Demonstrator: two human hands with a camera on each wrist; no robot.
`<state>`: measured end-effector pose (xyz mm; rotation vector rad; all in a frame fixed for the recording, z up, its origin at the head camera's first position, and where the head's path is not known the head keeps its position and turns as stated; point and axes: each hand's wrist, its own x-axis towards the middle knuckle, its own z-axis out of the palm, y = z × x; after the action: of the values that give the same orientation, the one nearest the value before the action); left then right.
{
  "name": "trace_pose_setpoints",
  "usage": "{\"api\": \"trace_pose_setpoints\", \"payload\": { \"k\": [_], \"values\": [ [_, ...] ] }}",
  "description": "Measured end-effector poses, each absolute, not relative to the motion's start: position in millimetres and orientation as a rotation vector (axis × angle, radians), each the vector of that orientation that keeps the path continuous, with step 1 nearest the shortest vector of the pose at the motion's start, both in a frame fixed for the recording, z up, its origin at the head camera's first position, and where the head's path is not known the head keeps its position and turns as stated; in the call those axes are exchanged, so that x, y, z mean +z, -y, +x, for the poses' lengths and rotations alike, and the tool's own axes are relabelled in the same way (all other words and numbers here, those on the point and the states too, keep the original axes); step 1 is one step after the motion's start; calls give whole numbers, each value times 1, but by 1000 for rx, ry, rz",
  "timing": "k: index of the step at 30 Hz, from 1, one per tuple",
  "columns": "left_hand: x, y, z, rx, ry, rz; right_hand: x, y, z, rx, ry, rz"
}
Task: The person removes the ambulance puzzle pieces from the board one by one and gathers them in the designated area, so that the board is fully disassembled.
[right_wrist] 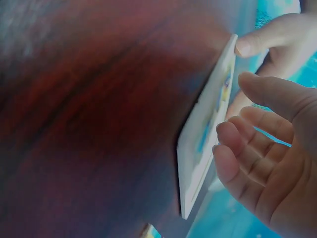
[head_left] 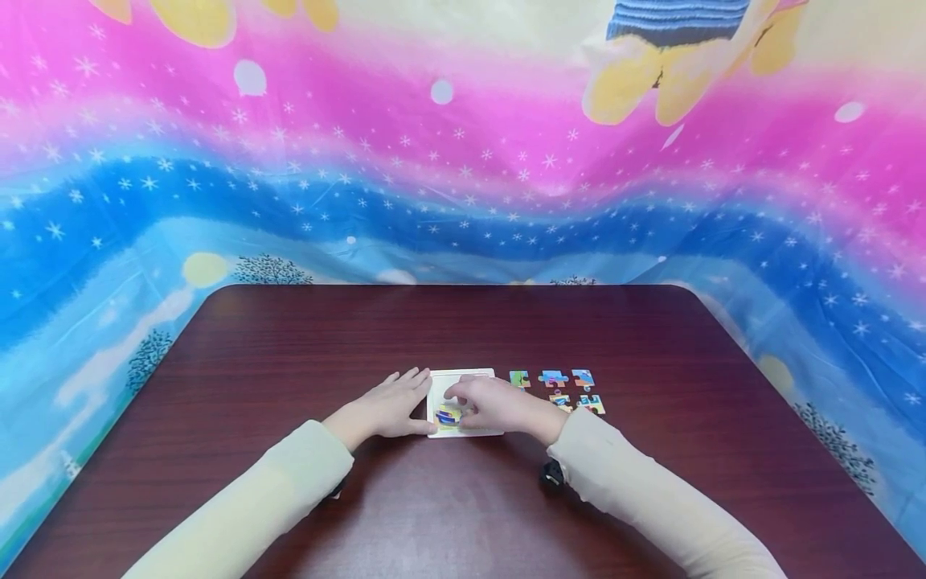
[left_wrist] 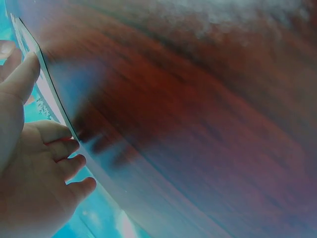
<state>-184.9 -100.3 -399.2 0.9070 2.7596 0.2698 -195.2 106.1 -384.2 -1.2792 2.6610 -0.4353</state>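
Observation:
A shallow white puzzle tray lies on the table, with a coloured part showing near its front left corner. My left hand lies flat along the tray's left edge, fingers straight, thumb at the front left corner. Over the right half of the tray is my right hand, its fingers loosely bent and pointing down at the surface. In the right wrist view, its thumb stands apart from the fingers and no piece shows between them. That hand hides much of the tray in the head view.
Right of the tray lie several loose jigsaw pieces, among them a green one, a blue one and a corner-like one. The dark wooden table reaches back to a colourful printed cloth.

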Motion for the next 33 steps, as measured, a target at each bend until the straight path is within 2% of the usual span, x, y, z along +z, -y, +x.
{"api": "trace_pose_setpoints", "payload": {
  "k": [14, 33],
  "values": [
    [-399, 99, -184, 267, -2764, 903, -393, -98, -195, -310, -2695, -1248],
    [-399, 99, -184, 280, -2759, 885, -390, -92, -199, -360, -2620, -1157]
  ]
}}
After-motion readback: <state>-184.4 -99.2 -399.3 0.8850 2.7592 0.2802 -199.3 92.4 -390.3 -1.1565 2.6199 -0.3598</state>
